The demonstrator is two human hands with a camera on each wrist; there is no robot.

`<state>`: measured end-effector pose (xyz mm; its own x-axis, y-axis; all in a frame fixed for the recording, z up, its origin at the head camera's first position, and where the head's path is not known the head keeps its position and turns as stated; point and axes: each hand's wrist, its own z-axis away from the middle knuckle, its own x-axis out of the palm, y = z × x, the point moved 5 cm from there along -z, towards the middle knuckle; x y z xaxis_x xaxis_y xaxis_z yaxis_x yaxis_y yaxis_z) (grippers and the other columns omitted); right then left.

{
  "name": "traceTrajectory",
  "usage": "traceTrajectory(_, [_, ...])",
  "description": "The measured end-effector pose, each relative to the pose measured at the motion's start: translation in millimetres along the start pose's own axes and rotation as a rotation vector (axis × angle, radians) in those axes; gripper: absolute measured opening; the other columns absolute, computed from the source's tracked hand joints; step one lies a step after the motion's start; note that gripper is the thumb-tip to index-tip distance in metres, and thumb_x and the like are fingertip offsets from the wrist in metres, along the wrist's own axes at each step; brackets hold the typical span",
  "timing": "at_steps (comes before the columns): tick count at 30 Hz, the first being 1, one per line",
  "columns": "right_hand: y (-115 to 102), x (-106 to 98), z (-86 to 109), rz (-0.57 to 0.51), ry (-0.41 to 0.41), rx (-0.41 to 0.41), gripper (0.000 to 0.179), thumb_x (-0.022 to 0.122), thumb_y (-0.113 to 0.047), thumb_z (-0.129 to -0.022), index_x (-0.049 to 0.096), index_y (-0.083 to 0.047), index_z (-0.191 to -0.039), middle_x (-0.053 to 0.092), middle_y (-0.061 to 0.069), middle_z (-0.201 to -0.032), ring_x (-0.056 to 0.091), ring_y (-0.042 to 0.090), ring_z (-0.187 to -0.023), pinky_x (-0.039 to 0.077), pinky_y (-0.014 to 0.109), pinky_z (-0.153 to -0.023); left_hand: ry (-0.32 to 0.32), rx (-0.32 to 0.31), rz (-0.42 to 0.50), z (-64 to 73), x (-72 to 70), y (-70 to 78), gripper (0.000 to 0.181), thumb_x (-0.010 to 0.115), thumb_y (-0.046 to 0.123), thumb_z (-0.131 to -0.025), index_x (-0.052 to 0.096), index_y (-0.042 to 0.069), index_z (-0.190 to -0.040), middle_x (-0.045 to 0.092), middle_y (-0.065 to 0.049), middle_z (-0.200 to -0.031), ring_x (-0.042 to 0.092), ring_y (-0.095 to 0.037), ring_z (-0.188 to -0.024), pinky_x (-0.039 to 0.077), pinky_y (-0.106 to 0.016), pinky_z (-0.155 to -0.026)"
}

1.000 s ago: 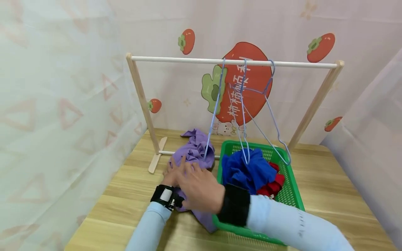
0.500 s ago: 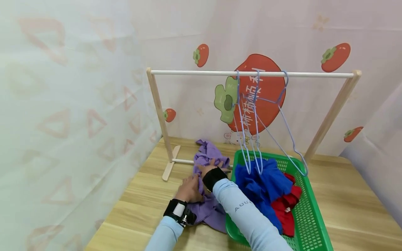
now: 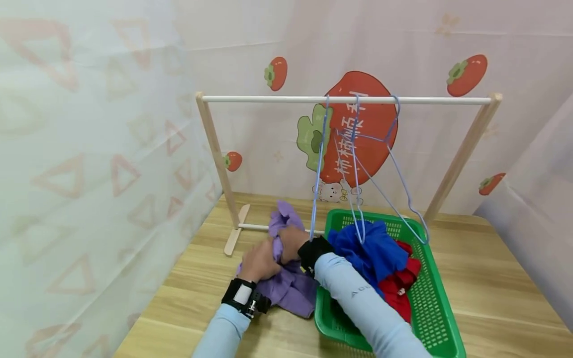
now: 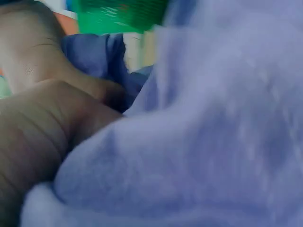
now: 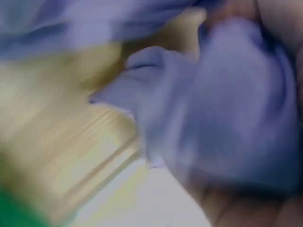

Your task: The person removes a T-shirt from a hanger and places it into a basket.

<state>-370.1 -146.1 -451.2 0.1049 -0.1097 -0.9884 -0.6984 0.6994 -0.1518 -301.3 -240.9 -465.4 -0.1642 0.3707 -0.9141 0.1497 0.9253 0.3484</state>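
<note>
A crumpled purple garment (image 3: 293, 291) lies on the table left of the basket, its far end bunched up toward the rack's lower bar. My left hand (image 3: 259, 261) grips its near left side; in the left wrist view the purple cloth (image 4: 199, 156) hides most of the fingers. Just beyond and to the right, my right hand (image 3: 292, 243) holds another bunch of it. In the right wrist view, fingers (image 5: 246, 210) curl around a fold of the cloth (image 5: 222, 109).
A wooden rack with a white rail (image 3: 268, 99) stands behind, with several blue hangers (image 3: 355, 144) hanging from it. To the right is a green basket (image 3: 431, 303) holding a blue garment (image 3: 371, 248) and a red garment (image 3: 400, 288). Patterned curtains enclose the table.
My right hand has moved off from over the left one and now grips the far part of the purple garment. The cloth is gathered between both hands. The leftmost hanger swings.
</note>
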Motion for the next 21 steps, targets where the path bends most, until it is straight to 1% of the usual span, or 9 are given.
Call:
traceTrajectory(1, [0, -9, 6.6, -0.043, 0.062, -0.029, 0.043, 0.078, -0.032, -0.058, 0.06, -0.016, -0.094, 0.057, -0.004, -0.083, 0.056, 0.013, -0.076, 0.042, 0.021, -0.069, 0.023, 0.024, 0.023, -1.3, -9.1, 6.5, 0.068, 0.071, 0.025, -0.056, 0.053, 0.01, -0.12, 0.06, -0.007, -0.095, 0.057, -0.023, -0.078, 0.043, -0.039, -0.056])
traceTrajectory(3, [-1, -32, 23.1, -0.107, 0.184, -0.027, 0.046, 0.074, -0.036, -0.062, 0.059, -0.015, -0.1, 0.057, -0.005, -0.084, 0.057, 0.013, -0.077, 0.042, 0.024, -0.075, 0.068, 0.071, 0.051, -4.8, -28.7, 20.9, 0.063, 0.068, 0.021, -0.057, 0.053, 0.011, -0.117, 0.059, -0.004, -0.092, 0.055, -0.02, -0.073, 0.041, -0.035, -0.056])
traceTrajectory(6, [-3, -66, 52.9, -0.291, 0.302, 0.06, 0.043, 0.07, -0.036, -0.067, 0.058, -0.015, -0.102, 0.056, -0.005, -0.086, 0.056, 0.013, -0.078, 0.043, 0.027, -0.076, 0.118, 0.127, 0.057, -8.5, -60.7, 47.8, 0.049, 0.064, 0.018, -0.056, 0.053, 0.019, -0.104, 0.056, 0.003, -0.085, 0.051, -0.016, -0.068, 0.039, -0.033, -0.054])
traceTrajectory(8, [-1, -83, 75.4, -0.417, 0.364, 0.145, 0.04, 0.07, -0.039, -0.07, 0.056, -0.016, -0.099, 0.057, -0.006, -0.084, 0.055, 0.012, -0.075, 0.043, 0.027, -0.067, 0.139, 0.167, 0.036, -8.5, -77.7, 69.3, 0.045, 0.063, 0.017, -0.055, 0.052, 0.022, -0.098, 0.054, 0.005, -0.084, 0.05, -0.015, -0.069, 0.039, -0.033, -0.053])
traceTrajectory(11, [4, -99, 112.5, -0.562, 0.445, 0.162, 0.036, 0.071, -0.033, -0.07, 0.057, -0.016, -0.098, 0.058, -0.006, -0.084, 0.054, 0.011, -0.073, 0.044, 0.027, -0.064, 0.134, 0.247, 0.025, -5.0, -90.6, 106.5, 0.044, 0.064, 0.016, -0.052, 0.049, 0.025, -0.092, 0.052, 0.008, -0.081, 0.049, -0.014, -0.069, 0.038, -0.032, -0.049])
traceTrajectory(15, [19, -105, 168.4, -0.727, 0.453, 0.128, 0.033, 0.07, -0.021, -0.075, 0.057, -0.018, -0.105, 0.059, -0.005, -0.091, 0.055, 0.012, -0.078, 0.045, 0.03, -0.068, 0.069, 0.357, 0.066, 4.9, -84.2, 156.6, 0.047, 0.068, 0.018, -0.05, 0.047, 0.026, -0.091, 0.05, 0.01, -0.08, 0.049, -0.011, -0.07, 0.038, -0.028, -0.049])
traceTrajectory(17, [32, -103, 196.7, -0.785, 0.402, 0.201, 0.032, 0.07, -0.021, -0.075, 0.055, -0.017, -0.103, 0.056, -0.002, -0.092, 0.053, 0.015, -0.077, 0.044, 0.032, -0.065, 0.036, 0.416, 0.1, 10.1, -74.5, 180.2, 0.046, 0.068, 0.019, -0.05, 0.046, 0.024, -0.091, 0.05, 0.008, -0.079, 0.049, -0.011, -0.07, 0.038, -0.026, -0.05])
traceTrajectory(19, [46, -103, 221.9, -0.786, 0.359, 0.274, 0.029, 0.069, -0.02, -0.076, 0.055, -0.016, -0.101, 0.054, 0.002, -0.091, 0.053, 0.018, -0.075, 0.044, 0.033, -0.062, 0.008, 0.473, 0.141, 14.1, -62.5, 202.9, 0.047, 0.069, 0.021, -0.052, 0.046, 0.022, -0.093, 0.049, 0.008, -0.079, 0.049, -0.01, -0.07, 0.038, -0.024, -0.052])
traceTrajectory(21, [62, -104, 244.9, -0.723, 0.346, 0.354, 0.03, 0.069, -0.02, -0.072, 0.052, -0.014, -0.096, 0.051, 0.003, -0.088, 0.051, 0.018, -0.07, 0.042, 0.033, -0.059, -0.006, 0.536, 0.164, 15.0, -50.1, 225.4, 0.049, 0.069, 0.021, -0.054, 0.044, 0.02, -0.096, 0.048, 0.008, -0.08, 0.047, -0.009, -0.072, 0.038, -0.021, -0.058])
